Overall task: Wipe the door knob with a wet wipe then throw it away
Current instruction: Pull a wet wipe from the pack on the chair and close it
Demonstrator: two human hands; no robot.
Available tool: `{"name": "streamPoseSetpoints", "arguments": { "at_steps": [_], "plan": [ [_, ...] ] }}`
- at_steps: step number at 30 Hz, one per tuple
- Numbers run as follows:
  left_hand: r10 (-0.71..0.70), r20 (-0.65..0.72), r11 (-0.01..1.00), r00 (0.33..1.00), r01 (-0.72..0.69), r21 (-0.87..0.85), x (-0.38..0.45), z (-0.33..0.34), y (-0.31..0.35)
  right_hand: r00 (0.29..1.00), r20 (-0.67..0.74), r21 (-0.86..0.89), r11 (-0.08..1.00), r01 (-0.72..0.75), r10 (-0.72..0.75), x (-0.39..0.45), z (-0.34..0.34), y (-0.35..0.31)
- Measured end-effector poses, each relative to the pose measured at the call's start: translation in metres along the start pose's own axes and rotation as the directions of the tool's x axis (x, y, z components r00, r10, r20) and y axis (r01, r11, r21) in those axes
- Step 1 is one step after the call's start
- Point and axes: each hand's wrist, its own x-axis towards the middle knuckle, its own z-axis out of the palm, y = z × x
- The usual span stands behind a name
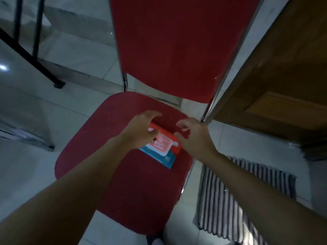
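Both hands reached down over the seat, our left hand (pixel 141 129) and our right hand (pixel 192 137) flanking the wipe pack, and we held nothing in either: the fingers of each were curled but spread, with the left thumb side seeming to brush the pack's upper left corner while the right hung just beside its right edge, whether touching we could not tell in the blur. Working down from the biggest things, the wooden door (pixel 276 82) stood to our right, though its knob was out of view; the red chair (pixel 177 50) filled the middle of the scene, its seat carrying the pack; a striped mat (pixel 238 197) lay on the tiled floor (pixel 74 55) below the door; and the wet wipe pack (pixel 163 147) lay flat on the seat, directly beneath and between our hands. Its long axis ran diagonally, from upper left near our left hand to lower right, with the pale flap label facing up. We judged the flap's free end to lie on the right, nearer our right hand, so the coming move seemed to call for the left to pin the pack while the right peeled the flap and drew out a wipe. No wipe was out yet.
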Motion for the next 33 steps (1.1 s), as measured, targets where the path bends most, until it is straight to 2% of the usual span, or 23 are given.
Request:
{"name": "streamPoseSetpoints", "arguments": {
  "at_steps": [5, 8, 13, 16, 21, 25, 27, 30, 33],
  "plan": [
    [0.066, 0.139, 0.996, 0.988, -0.072, 0.045, 0.011, 0.02, -0.042, 0.999, 0.034, -0.054, 0.998, -0.04, 0.042, 0.002, 0.058, 0.018],
    [0.143, 0.219, 0.982, 0.965, -0.166, 0.089, 0.014, 0.029, -0.057, 0.999, -0.008, -0.091, 0.995, -0.047, 0.046, -0.005, 0.075, 0.022],
    [0.178, 0.292, 0.947, 0.94, -0.244, 0.21, 0.016, 0.038, -0.072, 0.998, -0.066, -0.129, 0.991, -0.023, 0.014, -0.015, 0.086, 0.029],
    [0.279, 0.224, 0.899, 0.934, -0.336, 0.28, 0.019, 0.046, -0.068, 0.997, -0.076, -0.139, 0.989, -0.043, 0.033, -0.013, 0.08, 0.037],
    [0.472, 0.112, 0.814, 0.874, -0.481, 0.327, 0.036, 0.063, -0.051, 0.988, -0.118, -0.116, 0.987, -0.114, 0.1, -0.01, 0.062, 0.056],
    [0.558, 0.126, 0.747, 0.82, -0.563, 0.354, 0.048, 0.062, -0.048, 0.995, -0.02, -0.086, 0.991, -0.103, 0.102, -0.017, 0.055, 0.063],
    [0.578, 0.14, 0.718, 0.804, -0.582, 0.381, 0.05, 0.062, -0.051, 0.992, -0.015, -0.081, 0.989, -0.124, 0.123, -0.019, 0.055, 0.062],
    [0.569, 0.141, 0.734, 0.81, -0.578, 0.357, 0.049, 0.065, -0.053, 0.983, -0.053, -0.017, 0.984, -0.177, 0.176, -0.019, 0.057, 0.059],
    [0.454, 0.079, 0.859, 0.888, -0.459, 0.226, 0.053, 0.058, -0.044, 0.982, -0.049, 0.009, 0.983, -0.182, 0.182, -0.018, 0.057, 0.057]
  ]
}}
